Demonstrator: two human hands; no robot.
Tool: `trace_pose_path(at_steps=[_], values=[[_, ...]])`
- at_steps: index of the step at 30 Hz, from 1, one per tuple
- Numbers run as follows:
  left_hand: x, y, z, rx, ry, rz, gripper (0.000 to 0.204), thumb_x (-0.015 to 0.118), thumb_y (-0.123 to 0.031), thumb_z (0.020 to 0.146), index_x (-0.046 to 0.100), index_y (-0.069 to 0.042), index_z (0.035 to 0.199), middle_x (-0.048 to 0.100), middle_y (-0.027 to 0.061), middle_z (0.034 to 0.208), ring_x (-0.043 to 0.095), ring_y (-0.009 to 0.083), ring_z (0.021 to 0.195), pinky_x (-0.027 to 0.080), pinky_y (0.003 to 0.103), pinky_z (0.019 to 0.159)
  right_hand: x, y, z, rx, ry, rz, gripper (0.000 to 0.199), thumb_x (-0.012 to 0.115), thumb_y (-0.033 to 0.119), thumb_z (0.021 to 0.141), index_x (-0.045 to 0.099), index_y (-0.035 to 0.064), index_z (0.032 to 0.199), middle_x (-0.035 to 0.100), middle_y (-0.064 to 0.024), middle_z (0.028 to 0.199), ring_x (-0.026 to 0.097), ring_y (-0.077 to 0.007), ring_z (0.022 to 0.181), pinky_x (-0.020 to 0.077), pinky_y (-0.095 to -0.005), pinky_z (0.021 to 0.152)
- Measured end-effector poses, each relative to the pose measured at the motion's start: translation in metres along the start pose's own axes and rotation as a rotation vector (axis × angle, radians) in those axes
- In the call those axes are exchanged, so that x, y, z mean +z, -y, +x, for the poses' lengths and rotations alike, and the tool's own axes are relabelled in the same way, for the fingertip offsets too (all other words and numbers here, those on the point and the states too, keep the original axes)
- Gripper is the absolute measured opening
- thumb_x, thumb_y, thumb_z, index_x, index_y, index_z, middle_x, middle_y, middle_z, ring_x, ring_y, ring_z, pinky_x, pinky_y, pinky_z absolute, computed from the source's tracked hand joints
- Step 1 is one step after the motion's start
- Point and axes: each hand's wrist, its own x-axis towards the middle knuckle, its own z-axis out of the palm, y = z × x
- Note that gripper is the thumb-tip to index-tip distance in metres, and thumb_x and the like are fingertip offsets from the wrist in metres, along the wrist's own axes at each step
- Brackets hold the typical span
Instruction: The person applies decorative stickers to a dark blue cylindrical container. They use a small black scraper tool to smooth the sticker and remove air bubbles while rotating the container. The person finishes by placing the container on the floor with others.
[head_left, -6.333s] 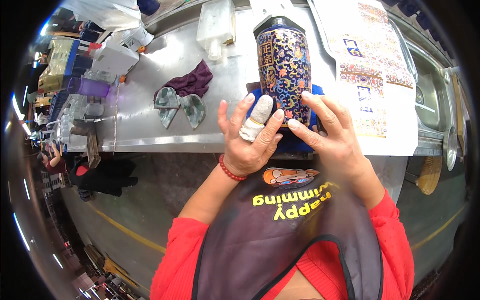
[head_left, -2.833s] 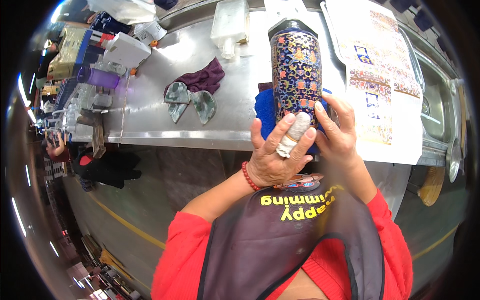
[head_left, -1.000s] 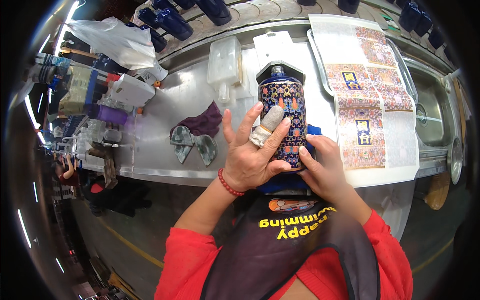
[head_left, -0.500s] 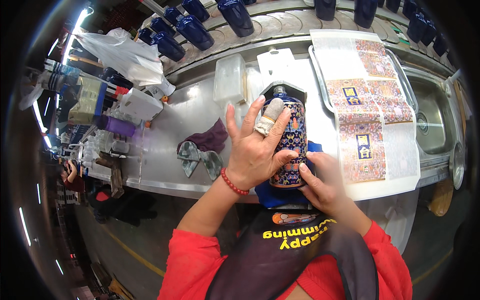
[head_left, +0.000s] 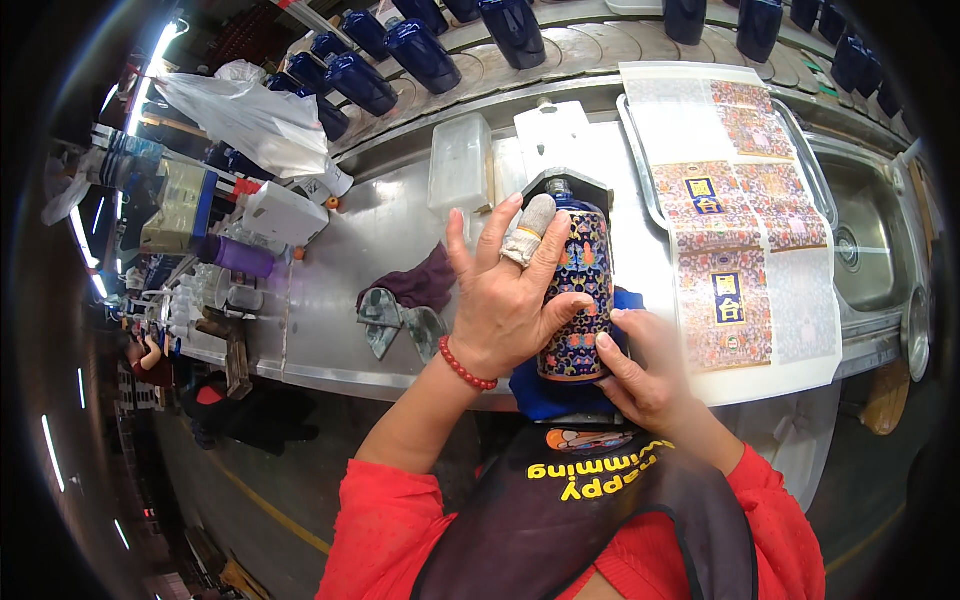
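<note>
the left hand [head_left: 505, 300] lies spread against the bottle [head_left: 574, 290], palm on its patterned side, fingers fanned wide and mostly straight rather than curled round it; one finger wears a pale wrap near the tip, and a red bead bracelet [head_left: 465, 366] sits at the wrist. the right hand [head_left: 640, 375] cups the bottle low down, thumb and fingertips pressed to its base, loosely curled. the bottle stands upright between both hands, just over the front edge of the steel tabletop [head_left: 330, 290], on a blue cloth [head_left: 545, 395]. to its right a sheet of printed decals [head_left: 735, 250] lies on a tray beside the sink [head_left: 865, 240]. left of the hands are a purple rag [head_left: 425, 285] and a clear plastic box [head_left: 460, 165]. dark blue bottles [head_left: 415, 50] line the shelf behind.
</note>
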Motion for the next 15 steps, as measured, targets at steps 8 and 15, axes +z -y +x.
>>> trace_pose_path(at_steps=[8, 15], values=[[0.002, -0.001, 0.001, -0.037, 0.001, -0.085, 0.081, 0.044, -0.066, 0.099, 0.052, -0.002, 0.147, 0.07, 0.0141, 0.121, 0.038, 0.0352, 0.142, 0.005, 0.066, 0.118, -0.001, 0.001, 0.001, 0.003, 0.009, -0.003, 0.058, 0.079, 0.006, 0.074, 0.064, 0.0069, 0.13, 0.054, -0.0184, 0.136, 0.057, -0.0393, 0.119, 0.0484, -0.0482, 0.095], [0.011, 0.0, -0.013, -0.11, -0.046, -0.234, 0.091, 0.043, -0.067, 0.099, 0.036, 0.006, 0.154, 0.057, 0.0239, 0.138, 0.034, 0.0418, 0.144, 0.009, 0.066, 0.118, 0.001, 0.0, -0.001, -0.003, 0.009, -0.012, 0.059, 0.079, 0.006, 0.074, 0.064, 0.0062, 0.131, 0.054, -0.0188, 0.135, 0.057, -0.0396, 0.118, 0.0484, -0.0487, 0.095]])
